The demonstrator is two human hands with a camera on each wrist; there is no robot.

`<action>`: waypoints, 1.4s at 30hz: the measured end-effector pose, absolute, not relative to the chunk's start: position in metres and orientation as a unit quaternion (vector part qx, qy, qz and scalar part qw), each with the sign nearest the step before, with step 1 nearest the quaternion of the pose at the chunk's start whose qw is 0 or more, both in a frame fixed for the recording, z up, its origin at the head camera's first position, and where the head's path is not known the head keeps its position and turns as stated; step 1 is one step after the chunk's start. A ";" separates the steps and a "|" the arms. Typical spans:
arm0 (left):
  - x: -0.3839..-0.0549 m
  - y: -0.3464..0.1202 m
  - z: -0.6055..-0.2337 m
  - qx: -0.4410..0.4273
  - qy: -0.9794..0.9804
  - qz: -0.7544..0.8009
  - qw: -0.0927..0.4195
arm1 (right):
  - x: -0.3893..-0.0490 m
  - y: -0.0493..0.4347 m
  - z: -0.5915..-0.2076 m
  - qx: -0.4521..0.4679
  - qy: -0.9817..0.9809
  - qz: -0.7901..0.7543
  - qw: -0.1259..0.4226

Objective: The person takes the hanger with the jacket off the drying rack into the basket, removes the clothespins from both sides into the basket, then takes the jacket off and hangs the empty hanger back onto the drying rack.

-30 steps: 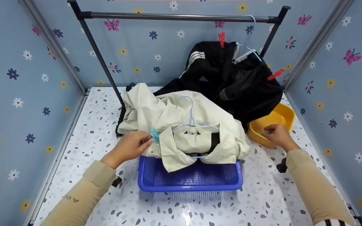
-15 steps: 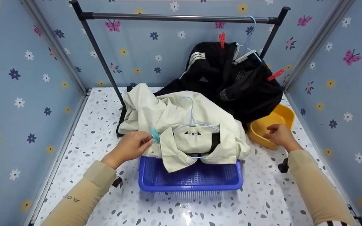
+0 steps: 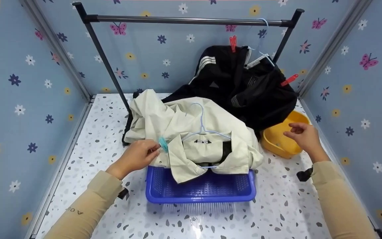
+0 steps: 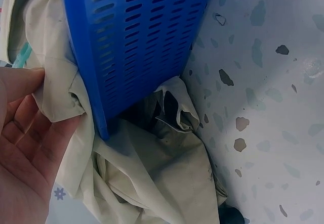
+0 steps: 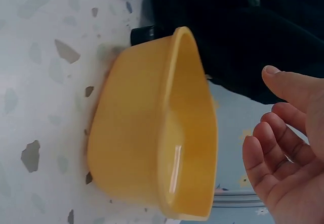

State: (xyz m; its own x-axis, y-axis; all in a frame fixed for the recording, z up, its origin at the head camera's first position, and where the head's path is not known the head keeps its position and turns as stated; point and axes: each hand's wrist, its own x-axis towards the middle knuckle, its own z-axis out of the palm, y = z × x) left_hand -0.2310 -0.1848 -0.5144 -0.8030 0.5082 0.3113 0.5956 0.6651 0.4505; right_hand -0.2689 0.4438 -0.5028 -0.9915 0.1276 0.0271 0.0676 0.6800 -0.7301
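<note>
My left hand (image 3: 138,154) pinches the cream jacket (image 3: 151,113) at its left side, right beside a teal clip (image 3: 163,144). In the left wrist view the thumb lies over the fabric and the fingers reach behind it. A light-blue hanger (image 3: 202,122) sits in the jacket's collar, its hook lying back over the cloth. My right hand (image 3: 303,136) is over the right side of a yellow basin (image 3: 277,151), fingers loosely bent and nothing between them. A small greyish thing (image 3: 278,145) shows inside the basin.
Under the jacket's collar stands a blue slotted basket (image 3: 201,199). A dark rack (image 3: 184,20) spans the back, with a black jacket (image 3: 217,89) on a hanger at its right, two red clothespins (image 3: 233,43) on it. Patterned walls (image 3: 15,126) enclose three sides.
My right hand has lifted and drawn back to the right from the basin, its fingers parting. A small thing showed at its fingertips a second ago. My left hand has kept its place.
</note>
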 end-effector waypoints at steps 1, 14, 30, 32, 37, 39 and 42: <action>-0.231 -0.185 -0.515 -0.303 -0.909 -0.274 0.080 | -0.268 0.443 -0.500 -0.052 -0.914 0.400 0.048; -0.228 -0.185 -0.515 -0.305 -0.912 -0.266 0.070 | -0.252 0.423 -0.474 -0.028 -0.893 0.430 0.133; -0.227 -0.185 -0.517 -0.294 -0.912 -0.276 0.070 | -0.246 0.384 -0.455 0.034 -0.876 0.451 0.166; -0.229 -0.185 -0.517 -0.295 -0.912 -0.275 0.070 | -0.246 0.380 -0.453 0.043 -0.874 0.454 0.165; -0.230 -0.185 -0.516 -0.293 -0.913 -0.276 0.068 | -0.247 0.368 -0.449 0.069 -0.870 0.461 0.160; -0.230 -0.185 -0.516 -0.292 -0.913 -0.276 0.066 | -0.247 0.363 -0.446 0.076 -0.870 0.460 0.158; -0.229 -0.185 -0.515 -0.289 -0.914 -0.277 0.062 | -0.247 0.354 -0.444 0.081 -0.872 0.459 0.153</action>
State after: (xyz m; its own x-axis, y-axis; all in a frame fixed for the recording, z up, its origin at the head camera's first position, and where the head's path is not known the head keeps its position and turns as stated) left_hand -0.2289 -0.1847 -0.5152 -0.8256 0.4934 0.2739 0.5624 0.6798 0.4706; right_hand -0.2467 0.3538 -0.4439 -0.9404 -0.0007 0.3401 -0.2807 0.5663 -0.7749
